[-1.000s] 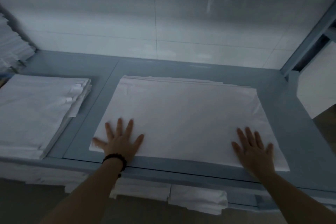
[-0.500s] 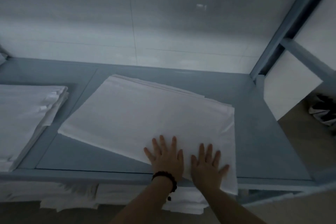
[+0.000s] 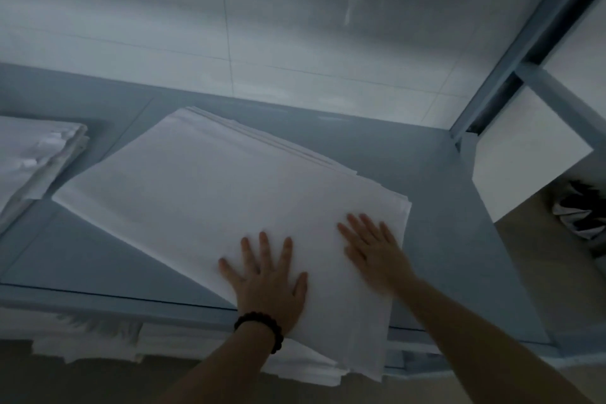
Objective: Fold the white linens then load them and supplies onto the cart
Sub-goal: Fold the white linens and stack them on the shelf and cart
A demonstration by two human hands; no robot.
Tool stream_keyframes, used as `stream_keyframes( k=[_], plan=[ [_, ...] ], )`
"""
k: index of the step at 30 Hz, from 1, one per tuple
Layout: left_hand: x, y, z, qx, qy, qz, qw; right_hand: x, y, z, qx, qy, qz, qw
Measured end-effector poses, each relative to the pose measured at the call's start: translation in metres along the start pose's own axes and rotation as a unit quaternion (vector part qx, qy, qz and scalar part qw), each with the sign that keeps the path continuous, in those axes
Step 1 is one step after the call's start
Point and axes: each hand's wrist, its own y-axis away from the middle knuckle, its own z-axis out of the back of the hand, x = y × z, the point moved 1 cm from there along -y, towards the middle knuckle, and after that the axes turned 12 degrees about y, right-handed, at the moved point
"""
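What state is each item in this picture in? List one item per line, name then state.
folded white linen: flat, lying askew, near corner hanging over the shelf edge
left hand: open, palm pressed on the linen
right hand: open, flat on the linen
linen stack: folded, piled at left
bracelet: on left wrist

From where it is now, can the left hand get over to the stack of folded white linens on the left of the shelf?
Probably yes. The left hand lies flat on the white folded sheet; only bare blue shelf surface separates it from the stack of folded white linens.
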Motion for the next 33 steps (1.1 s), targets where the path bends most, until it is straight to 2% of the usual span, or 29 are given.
stream_keyframes(
  k=[3,4,5,6,8,10,11,13,16,18,20,22,24,26,30,33],
  plan=[
    [-0.001,0.000,0.002,-0.009,-0.004,0.000,1.000,-0.052,-0.019,-0.003,0.088,-0.013,-0.177,0.980],
    [-0.001,0.000,0.002,-0.010,-0.007,0.001,1.000,-0.056,-0.022,0.001,0.083,-0.005,-0.203,0.976],
    [-0.002,0.000,0.002,-0.011,-0.009,0.002,1.000,-0.052,-0.023,0.006,0.041,0.013,-0.205,0.978],
    [-0.002,0.000,0.003,-0.011,-0.011,0.003,1.000,-0.040,-0.025,0.013,-0.018,0.017,-0.180,0.983],
    [-0.006,0.003,0.006,-0.011,-0.004,0.009,1.000,-0.004,-0.030,0.022,-0.079,-0.036,-0.060,0.994],
    [-0.011,0.007,0.011,-0.003,0.013,0.014,1.000,0.025,-0.037,0.016,-0.045,-0.030,0.054,0.997],
    [-0.014,0.009,0.013,-0.004,0.033,0.008,0.999,0.027,-0.042,0.012,-0.025,-0.017,0.059,0.998],
    [-0.021,0.012,0.015,-0.013,0.064,-0.012,0.998,0.003,-0.057,0.005,-0.011,-0.010,-0.013,1.000],
    [-0.035,0.016,0.014,-0.024,0.084,-0.017,0.996,-0.047,-0.065,0.003,0.060,-0.031,-0.196,0.978],
    [-0.044,0.017,0.013,-0.015,0.102,-0.012,0.995,-0.051,-0.069,0.009,0.070,-0.006,-0.236,0.969],
    [-0.051,0.019,0.011,-0.007,0.118,-0.004,0.993,-0.028,-0.070,0.016,0.019,-0.024,-0.197,0.980],
    [-0.055,0.020,0.008,-0.002,0.129,0.001,0.992,0.006,-0.069,0.018,-0.024,-0.044,-0.074,0.996],
    [-0.056,0.018,0.004,0.001,0.133,0.003,0.991,0.031,-0.068,0.016,-0.031,-0.023,0.052,0.998],
    [-0.055,0.017,0.002,0.010,0.136,0.004,0.991,0.028,-0.074,0.014,-0.028,0.002,0.071,0.997],
    [-0.056,0.020,0.005,0.023,0.140,-0.003,0.990,-0.017,-0.081,0.010,0.005,-0.022,-0.092,0.996],
    [-0.052,0.024,0.007,0.027,0.132,-0.013,0.991,-0.019,-0.084,0.016,0.039,-0.043,-0.184,0.981]
  ],
)
